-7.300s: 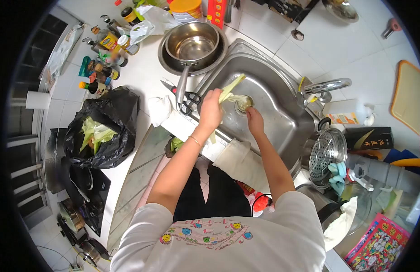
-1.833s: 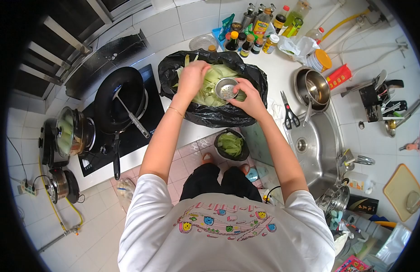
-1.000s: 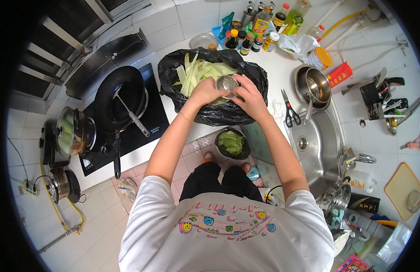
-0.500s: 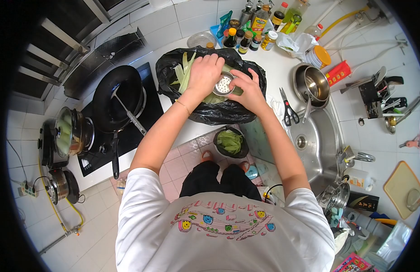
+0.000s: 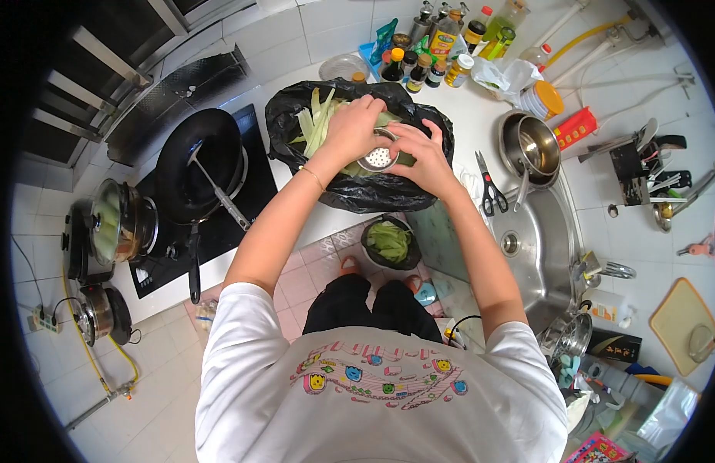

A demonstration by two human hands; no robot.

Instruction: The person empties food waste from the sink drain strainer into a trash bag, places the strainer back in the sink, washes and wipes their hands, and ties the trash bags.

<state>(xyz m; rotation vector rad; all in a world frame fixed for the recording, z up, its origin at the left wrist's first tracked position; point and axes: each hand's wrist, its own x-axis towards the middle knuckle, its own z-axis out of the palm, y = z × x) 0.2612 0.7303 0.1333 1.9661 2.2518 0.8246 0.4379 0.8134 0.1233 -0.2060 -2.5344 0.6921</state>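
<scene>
Over a black plastic bag (image 5: pixel 365 199), both my hands are on a small round metal sink strainer (image 5: pixel 379 158) with holes in its bottom. My right hand (image 5: pixel 421 153) grips its right rim, thumb and fingers bent. My left hand (image 5: pixel 354 130) is closed around its far left side, though its fingertips are partly hidden. The strainer is tilted, with its perforated face toward me. Pale green corn husks (image 5: pixel 317 119) lie in the bag, left of and beneath my hands.
Left is a black wok (image 5: pixel 189 162) with a spatula on the cooktop (image 5: pixel 158 270). Scissors (image 5: pixel 492 189) lie near the steel sink (image 5: pixel 539 258); metal pans (image 5: pixel 536 147) stand behind. Several sauce bottles (image 5: pixel 419 69) line the back. A bin with green leaves (image 5: pixel 388 241) is on the floor.
The strainer has shifted slightly toward me and tilted differently between my hands. My right fingers have moved a little left, closer to my left hand. The bag has stayed put.
</scene>
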